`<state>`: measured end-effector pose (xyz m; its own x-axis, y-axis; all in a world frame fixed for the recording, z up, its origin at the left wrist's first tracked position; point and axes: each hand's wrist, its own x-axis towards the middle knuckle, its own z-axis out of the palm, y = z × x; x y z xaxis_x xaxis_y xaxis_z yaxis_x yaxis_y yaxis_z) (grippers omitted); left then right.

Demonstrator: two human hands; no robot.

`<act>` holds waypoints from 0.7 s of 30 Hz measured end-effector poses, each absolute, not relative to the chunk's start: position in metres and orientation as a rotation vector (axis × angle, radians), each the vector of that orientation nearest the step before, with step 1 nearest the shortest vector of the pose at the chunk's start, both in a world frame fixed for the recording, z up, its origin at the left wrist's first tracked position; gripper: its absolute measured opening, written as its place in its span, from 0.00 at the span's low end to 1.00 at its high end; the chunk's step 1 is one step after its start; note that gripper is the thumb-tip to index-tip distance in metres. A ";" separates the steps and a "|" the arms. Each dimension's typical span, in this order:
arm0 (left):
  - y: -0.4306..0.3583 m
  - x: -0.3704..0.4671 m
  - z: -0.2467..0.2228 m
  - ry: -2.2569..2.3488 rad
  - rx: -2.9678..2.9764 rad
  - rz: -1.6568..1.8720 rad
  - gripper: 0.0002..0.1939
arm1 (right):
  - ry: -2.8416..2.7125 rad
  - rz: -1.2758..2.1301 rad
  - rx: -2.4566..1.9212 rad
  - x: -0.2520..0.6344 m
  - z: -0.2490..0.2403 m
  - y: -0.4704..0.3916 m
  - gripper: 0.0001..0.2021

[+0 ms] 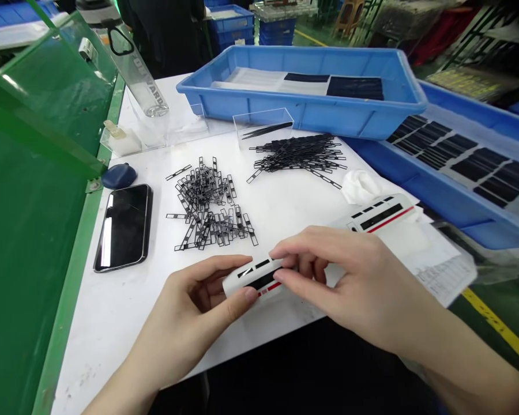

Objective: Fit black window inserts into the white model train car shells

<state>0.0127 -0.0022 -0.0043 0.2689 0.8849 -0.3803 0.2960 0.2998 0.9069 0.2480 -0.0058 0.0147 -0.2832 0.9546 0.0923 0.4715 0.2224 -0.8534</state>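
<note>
Closest, the left hand (pixel 190 320) pinches the left end of a white shell (pixel 259 279) with a red stripe, by the near side of the tabletop (pixel 116 305); the right hand (pixel 346 271) has thumb and fingertips against it, though I can't tell whether they grip. Past them lie a phone (pixel 124 229), loosely piled small black frames (pixel 201 187), a denser heap of black strips (pixel 298 152), then a blue bin (pixel 328 118)
</note>
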 end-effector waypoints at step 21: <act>-0.003 0.011 -0.009 1.253 1.243 0.611 0.22 | -2.062 0.923 -1.276 0.249 0.024 -0.001 0.07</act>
<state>0.0110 -0.0033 -0.0088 0.2802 0.8898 -0.3602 0.2639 0.2893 0.9201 0.2492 -0.0011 0.0239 -0.4055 0.9097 0.0892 0.5397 0.3170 -0.7799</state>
